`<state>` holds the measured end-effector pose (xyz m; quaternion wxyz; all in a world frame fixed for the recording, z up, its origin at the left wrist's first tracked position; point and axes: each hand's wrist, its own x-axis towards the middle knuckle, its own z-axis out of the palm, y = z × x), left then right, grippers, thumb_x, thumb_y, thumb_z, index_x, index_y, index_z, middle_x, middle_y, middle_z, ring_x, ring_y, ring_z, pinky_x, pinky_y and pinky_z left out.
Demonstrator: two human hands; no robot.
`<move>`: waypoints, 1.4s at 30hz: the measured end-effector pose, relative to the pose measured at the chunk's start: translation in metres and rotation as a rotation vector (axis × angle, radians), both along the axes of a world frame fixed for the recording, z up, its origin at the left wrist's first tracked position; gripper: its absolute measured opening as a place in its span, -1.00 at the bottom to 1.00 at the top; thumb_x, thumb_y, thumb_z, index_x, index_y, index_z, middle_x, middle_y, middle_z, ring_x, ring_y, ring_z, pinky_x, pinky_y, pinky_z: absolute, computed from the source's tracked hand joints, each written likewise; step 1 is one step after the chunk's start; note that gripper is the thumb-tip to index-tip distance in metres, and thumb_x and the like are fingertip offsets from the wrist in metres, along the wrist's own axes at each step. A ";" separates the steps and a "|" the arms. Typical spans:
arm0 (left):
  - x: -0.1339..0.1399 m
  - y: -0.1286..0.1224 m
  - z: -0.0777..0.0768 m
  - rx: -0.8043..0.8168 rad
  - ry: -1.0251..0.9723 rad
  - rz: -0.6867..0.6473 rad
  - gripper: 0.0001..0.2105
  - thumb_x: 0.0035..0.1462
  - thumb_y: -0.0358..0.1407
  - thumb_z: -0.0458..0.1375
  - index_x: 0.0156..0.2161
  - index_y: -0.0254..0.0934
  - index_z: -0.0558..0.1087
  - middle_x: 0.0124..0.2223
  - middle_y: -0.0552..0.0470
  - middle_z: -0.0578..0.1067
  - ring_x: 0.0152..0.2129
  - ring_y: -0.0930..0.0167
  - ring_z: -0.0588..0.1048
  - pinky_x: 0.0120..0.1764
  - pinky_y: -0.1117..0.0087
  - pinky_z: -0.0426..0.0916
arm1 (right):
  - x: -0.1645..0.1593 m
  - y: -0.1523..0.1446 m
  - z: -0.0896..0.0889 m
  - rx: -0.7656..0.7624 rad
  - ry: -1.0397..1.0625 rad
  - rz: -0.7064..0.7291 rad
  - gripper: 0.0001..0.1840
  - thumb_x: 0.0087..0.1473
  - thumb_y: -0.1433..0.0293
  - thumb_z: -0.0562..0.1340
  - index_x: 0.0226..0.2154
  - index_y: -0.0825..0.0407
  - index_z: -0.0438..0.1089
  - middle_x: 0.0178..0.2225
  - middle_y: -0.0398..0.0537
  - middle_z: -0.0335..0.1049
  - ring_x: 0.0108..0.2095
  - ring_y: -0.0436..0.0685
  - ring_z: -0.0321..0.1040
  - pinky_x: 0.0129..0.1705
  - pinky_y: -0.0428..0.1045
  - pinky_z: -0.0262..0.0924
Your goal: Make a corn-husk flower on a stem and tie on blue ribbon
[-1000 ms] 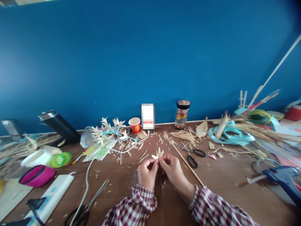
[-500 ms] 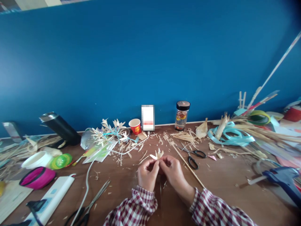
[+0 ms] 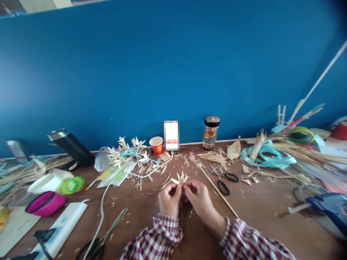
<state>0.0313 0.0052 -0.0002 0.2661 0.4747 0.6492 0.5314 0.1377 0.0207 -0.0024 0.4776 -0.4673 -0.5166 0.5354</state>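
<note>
A small pale flower (image 3: pixel 181 178) with pointed petals, apparently of dried husk, stands up between my two hands. My left hand (image 3: pixel 169 200) is closed, thumb and forefinger pinching the flower's base from the left. From the right, my right hand (image 3: pixel 198 196) is closed too, its fingertips at the same base. A thin thread or wire hangs below the fingers. Just beyond my right hand lie a thin stick (image 3: pixel 220 192) and small black-handled scissors (image 3: pixel 223 179). Similar finished-looking flowers (image 3: pixel 130 148) stand in a bunch at the back left.
Larger scissors (image 3: pixel 104 234) and a white power strip (image 3: pixel 62 229) lie at the left, with a white cable running past. A red paper cup (image 3: pixel 156 145), a phone (image 3: pixel 171 135) and a glass jar (image 3: pixel 211 133) stand along the blue wall. Rightward are blue ribbon (image 3: pixel 282 159) and a glue gun (image 3: pixel 326 206).
The petals now stand slightly lower and more upright, and my fingertips are a little further apart. The whole view has shifted slightly. Both hands stay at the flower.
</note>
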 end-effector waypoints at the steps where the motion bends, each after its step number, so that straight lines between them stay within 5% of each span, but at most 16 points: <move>1: 0.000 -0.001 0.002 -0.001 -0.009 0.001 -0.76 -0.08 -0.16 0.16 -0.50 -0.33 0.51 -0.57 0.01 0.51 -0.59 0.39 0.44 -0.49 0.44 0.34 | 0.000 0.000 0.002 0.003 0.009 -0.003 -0.76 -0.08 0.24 0.22 -0.46 0.11 0.37 -0.60 -0.13 0.35 -0.64 -0.02 0.22 -0.60 -0.11 0.16; 9: 0.000 0.004 0.009 -0.129 -0.463 -0.093 -0.70 -0.19 -0.09 0.23 -0.54 -0.36 0.47 -0.60 0.03 0.46 -0.67 0.47 0.38 -0.58 0.48 0.31 | 0.006 0.007 0.018 -0.180 0.352 0.131 -0.71 -0.13 0.20 0.29 -0.45 0.10 0.36 -0.61 -0.23 0.27 -0.67 -0.13 0.10 -0.64 -0.20 0.04; 18: 0.001 0.002 0.018 -0.239 -0.776 -0.145 -0.73 -0.32 -0.17 0.32 -0.57 -0.34 0.42 -0.61 0.13 0.38 -0.67 0.59 0.34 -0.61 0.60 0.29 | 0.015 0.012 0.010 -0.255 0.424 0.231 -0.71 -0.17 0.21 0.34 -0.48 0.11 0.37 -0.58 -0.20 0.32 -0.63 -0.13 0.16 -0.58 -0.20 0.06; 29: 0.000 -0.001 0.021 -0.267 -0.699 -0.207 -0.75 -0.24 -0.15 0.28 -0.57 -0.33 0.44 -0.61 0.09 0.38 -0.69 0.58 0.32 -0.64 0.59 0.29 | 0.017 0.013 0.012 -0.273 0.452 0.285 -0.74 -0.19 0.26 0.35 -0.49 0.11 0.37 -0.57 -0.20 0.34 -0.60 -0.11 0.22 -0.56 -0.19 0.09; 42: 0.001 -0.007 0.026 -0.041 -0.251 -0.197 -0.79 -0.08 -0.19 0.19 -0.56 -0.32 0.43 -0.60 0.02 0.49 -0.65 0.42 0.45 -0.55 0.48 0.36 | 0.015 0.016 0.009 -0.255 0.417 0.264 -0.73 -0.22 0.28 0.37 -0.51 0.13 0.38 -0.65 -0.22 0.34 -0.64 -0.10 0.25 -0.58 -0.19 0.08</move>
